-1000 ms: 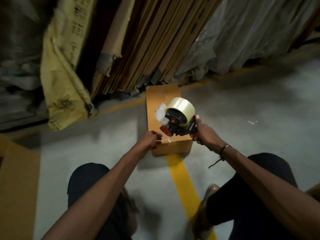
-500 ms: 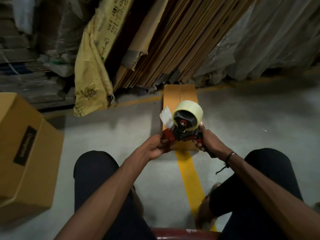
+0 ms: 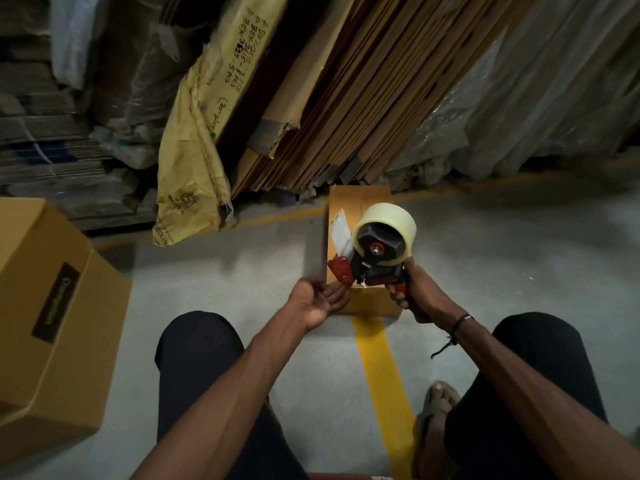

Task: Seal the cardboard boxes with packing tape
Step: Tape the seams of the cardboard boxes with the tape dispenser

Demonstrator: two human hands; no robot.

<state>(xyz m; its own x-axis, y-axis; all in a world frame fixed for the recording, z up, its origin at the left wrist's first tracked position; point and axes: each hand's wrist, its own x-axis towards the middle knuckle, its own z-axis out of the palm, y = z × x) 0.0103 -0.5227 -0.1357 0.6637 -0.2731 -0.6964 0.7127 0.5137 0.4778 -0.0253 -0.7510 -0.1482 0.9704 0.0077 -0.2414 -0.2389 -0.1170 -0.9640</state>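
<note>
Head view, right grip: the right hand (image 3: 414, 296) is clenched round the handle of the tape dispenser (image 3: 377, 252), held over the near end of the small box (image 3: 360, 206) at 12 o'clock.
Left grip: the left hand (image 3: 320, 301), palm up with loose fingers, grasps nothing.
Change: 0.5 s ago it was pinching at the dispenser's mouth; I judge the tape end is not yet drawn.
Containers: the small box's flaps look closed, contents hidden; 1 large box (image 3: 52, 317) sits at 9 o'clock, also closed.

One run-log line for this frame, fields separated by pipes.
right hand: grips tape dispenser handle | left hand: palm up, fingers at dispenser's red front end | small cardboard box: on floor beneath | stage: readying tape
</note>
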